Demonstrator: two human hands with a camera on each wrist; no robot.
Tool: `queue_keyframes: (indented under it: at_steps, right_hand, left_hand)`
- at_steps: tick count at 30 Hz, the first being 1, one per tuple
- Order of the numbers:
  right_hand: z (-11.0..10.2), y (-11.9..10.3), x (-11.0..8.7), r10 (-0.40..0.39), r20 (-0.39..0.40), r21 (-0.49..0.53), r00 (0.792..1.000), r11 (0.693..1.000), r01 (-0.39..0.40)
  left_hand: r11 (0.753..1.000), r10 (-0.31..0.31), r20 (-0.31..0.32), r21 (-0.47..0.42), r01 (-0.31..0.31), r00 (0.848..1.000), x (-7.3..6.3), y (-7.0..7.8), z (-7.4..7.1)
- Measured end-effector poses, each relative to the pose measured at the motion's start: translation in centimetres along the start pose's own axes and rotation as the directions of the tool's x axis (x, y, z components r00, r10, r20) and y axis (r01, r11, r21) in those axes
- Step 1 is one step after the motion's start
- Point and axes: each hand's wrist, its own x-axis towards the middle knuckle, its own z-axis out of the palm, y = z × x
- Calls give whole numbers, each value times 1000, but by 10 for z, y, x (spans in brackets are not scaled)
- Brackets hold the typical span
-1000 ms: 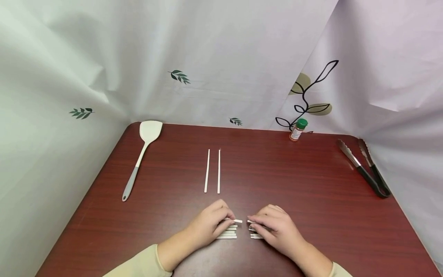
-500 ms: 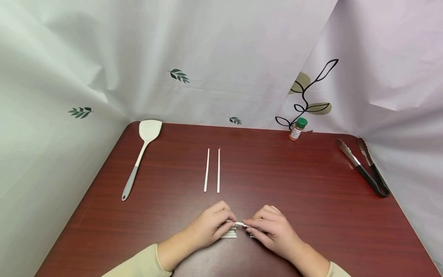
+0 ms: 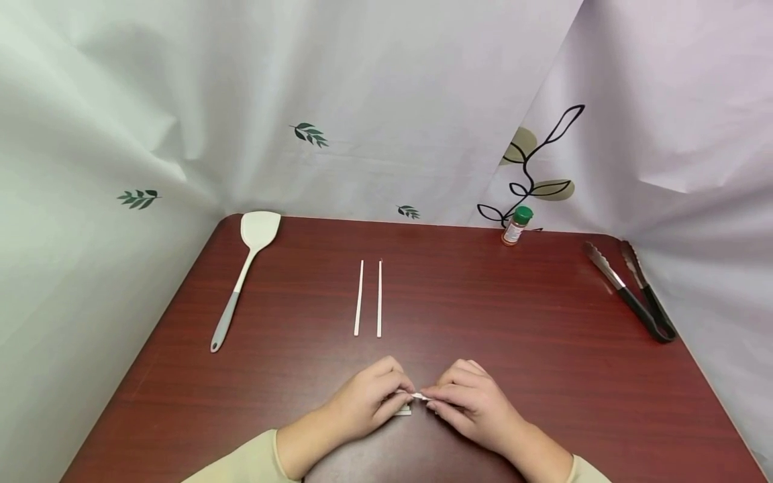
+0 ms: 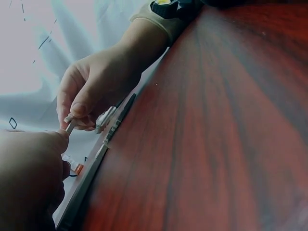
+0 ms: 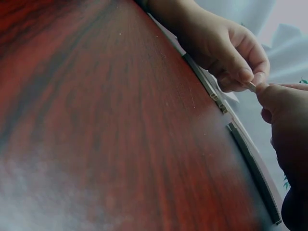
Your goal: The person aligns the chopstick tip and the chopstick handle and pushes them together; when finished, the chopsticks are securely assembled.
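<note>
In the head view, my left hand [image 3: 371, 399] pinches a thin white chopstick piece [image 3: 416, 395] between thumb and fingers. My right hand [image 3: 474, 402] pinches a second piece, mostly hidden by its fingers. The two pieces meet end to end in the narrow gap between my fingertips. From the left wrist, a short stretch of pale stick [image 4: 71, 127] shows between both hands, raised above the tabletop. Under my left hand lie more white chopstick pieces [image 3: 403, 412]. The right wrist view shows another row of pieces [image 5: 252, 168] below my right hand.
Two long white chopsticks [image 3: 369, 298] lie side by side mid-table. A white spatula with grey handle [image 3: 244, 275] rests at left. A green-capped spice jar [image 3: 514, 231] stands at the back, and black-handled metal tongs [image 3: 634, 295] lie at right. Pale curtains surround the dark red table [image 3: 513, 295].
The hands have drawn together, bringing the two held chopstick pieces from apart to end to end. Both have lowered slightly toward the near edge, covering more of the pieces below.
</note>
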Motion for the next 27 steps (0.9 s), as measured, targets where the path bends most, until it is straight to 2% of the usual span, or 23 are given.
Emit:
queue_keyframes:
  at_steps: [12,27]
  right_hand:
    - [1,2,-9,120,-5,-5,993,993,-120]
    - [2,3,-11,122,-9,-34,992,992,-122]
  left_hand:
    - [1000,-26,-17,2,26,1000,-2,-3,0]
    - [1000,-23,-34,11,23,999,-1,-2,0]
